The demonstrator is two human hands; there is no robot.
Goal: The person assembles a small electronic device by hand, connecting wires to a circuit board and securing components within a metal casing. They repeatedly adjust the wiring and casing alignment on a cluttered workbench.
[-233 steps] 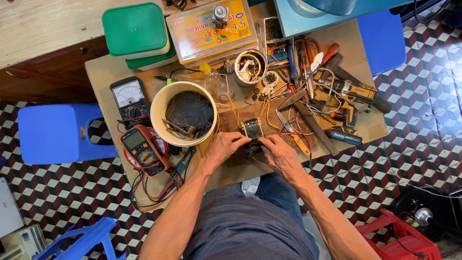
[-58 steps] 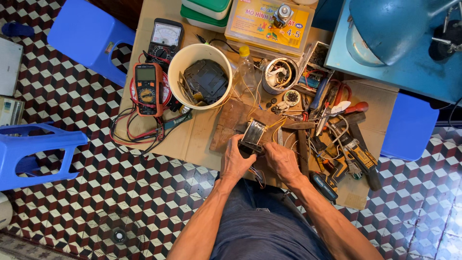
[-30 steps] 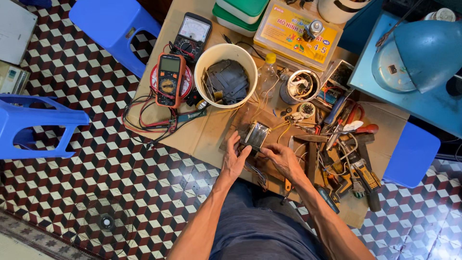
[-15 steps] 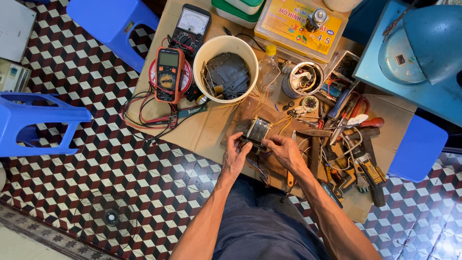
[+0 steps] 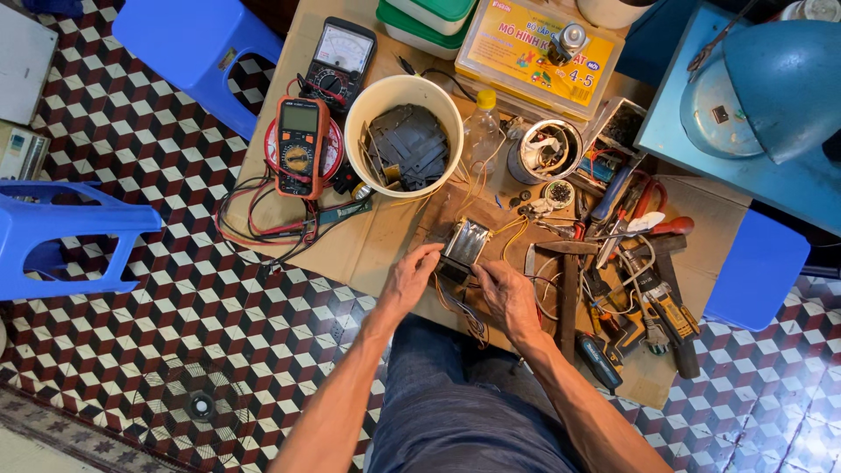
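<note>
Left grip [image 5: 410, 282] and right grip [image 5: 505, 293] both grasp the small metal transformer [image 5: 463, 246] on the table [image 5: 385, 241]; best kept steady, fingers off its loose wires [image 5: 460, 308].

Bright even light, soft shadows, sharp centre, slight edge distortion.
</note>
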